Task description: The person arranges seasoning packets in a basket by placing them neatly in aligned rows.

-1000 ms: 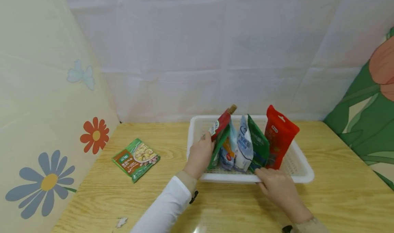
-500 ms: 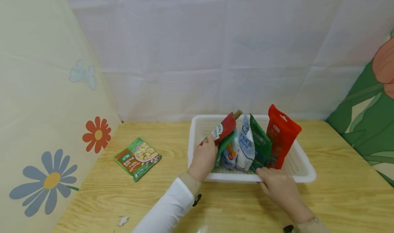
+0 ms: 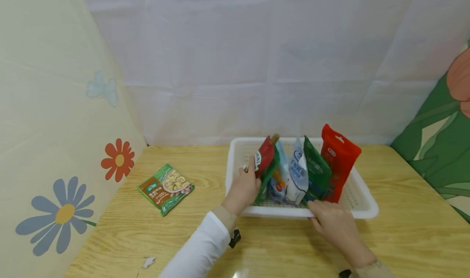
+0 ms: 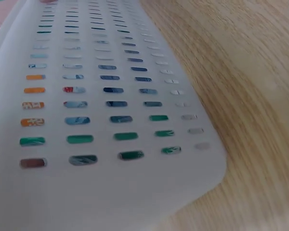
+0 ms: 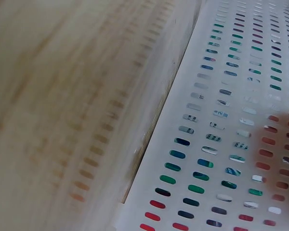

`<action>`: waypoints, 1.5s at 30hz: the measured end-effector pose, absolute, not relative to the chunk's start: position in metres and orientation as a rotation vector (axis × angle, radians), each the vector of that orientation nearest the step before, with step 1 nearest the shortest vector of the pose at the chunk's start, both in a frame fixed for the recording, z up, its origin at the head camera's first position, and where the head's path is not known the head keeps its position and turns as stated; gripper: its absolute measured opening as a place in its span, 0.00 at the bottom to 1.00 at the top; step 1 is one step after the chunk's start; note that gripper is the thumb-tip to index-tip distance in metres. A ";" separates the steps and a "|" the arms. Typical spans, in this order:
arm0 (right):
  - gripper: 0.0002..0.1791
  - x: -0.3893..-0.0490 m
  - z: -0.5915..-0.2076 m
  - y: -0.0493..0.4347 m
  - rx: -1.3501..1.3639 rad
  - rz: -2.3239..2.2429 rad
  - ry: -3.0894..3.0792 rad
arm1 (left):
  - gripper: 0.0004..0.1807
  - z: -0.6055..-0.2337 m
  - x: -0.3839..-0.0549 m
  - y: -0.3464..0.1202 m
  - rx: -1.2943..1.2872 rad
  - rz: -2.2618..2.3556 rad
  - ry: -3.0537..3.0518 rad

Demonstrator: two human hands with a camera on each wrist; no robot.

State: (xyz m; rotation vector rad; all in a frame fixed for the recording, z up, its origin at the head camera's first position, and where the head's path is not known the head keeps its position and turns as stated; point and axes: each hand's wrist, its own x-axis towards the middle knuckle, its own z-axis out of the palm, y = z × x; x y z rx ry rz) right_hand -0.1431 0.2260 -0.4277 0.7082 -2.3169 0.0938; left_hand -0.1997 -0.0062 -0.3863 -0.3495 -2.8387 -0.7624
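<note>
A white perforated basket point(image 3: 279, 212) holds several upright food packets. My left hand point(image 3: 242, 190) reaches over its left end and holds a red spouted ketchup pouch point(image 3: 265, 157) with a brownish cap; most of the fingers are hidden. Right of the pouch stand a green packet point(image 3: 267, 182), a clear and blue bag point(image 3: 277, 188), a white and blue bag point(image 3: 297, 176), a dark green packet point(image 3: 316, 170) and a tall red bag point(image 3: 339, 159). My right hand point(image 3: 335, 221) grips the front rim. Both wrist views show the basket's slotted wall point(image 4: 96, 183) close up.
A green and brown food packet point(image 3: 167, 188) lies flat on the wooden table point(image 3: 198, 237), left of the basket. Behind hangs a white cloth point(image 3: 205, 66). Flower-printed panels stand at the left point(image 3: 47, 127) and right point(image 3: 437, 147).
The ketchup pouch leaned further right, then came back more upright with my left hand on it. The white and dark green packets shifted slightly right. My right hand stays on the rim.
</note>
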 end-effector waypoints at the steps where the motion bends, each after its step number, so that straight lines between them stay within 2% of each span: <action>1: 0.08 -0.143 -0.428 0.226 0.708 0.095 -2.315 | 0.35 -0.387 -0.201 -0.007 -0.344 -0.793 -2.862; 7: 0.04 -0.143 -0.428 0.227 0.715 0.104 -2.293 | 0.35 -0.387 -0.203 -0.007 -0.348 -0.815 -2.957; 13: 0.10 -0.143 -0.427 0.227 0.714 0.111 -2.294 | 0.34 -0.386 -0.201 -0.006 -0.335 -0.796 -3.028; 18: 0.06 -0.143 -0.425 0.226 0.713 0.104 -2.315 | 0.32 -0.388 -0.201 -0.005 -0.327 -0.859 -2.969; 27: 0.04 -0.146 -0.425 0.225 0.725 0.108 -2.273 | 0.16 -0.390 -0.200 -0.001 -0.303 -0.739 -2.822; 30: 0.05 -0.146 -0.425 0.225 0.720 0.103 -2.278 | 0.21 -0.384 -0.200 0.001 -0.283 -0.757 -2.893; 34: 0.07 -0.145 -0.425 0.226 0.715 0.088 -2.295 | 0.34 -0.378 -0.201 0.001 -0.221 -0.857 -3.001; 37: 0.09 -0.144 -0.424 0.226 0.704 0.077 -2.314 | 0.38 -0.379 -0.201 0.001 -0.170 -0.948 -3.027; 45: 0.11 -0.143 -0.425 0.226 0.685 0.066 -2.360 | 0.35 -0.376 -0.196 0.002 -0.104 -0.832 -2.924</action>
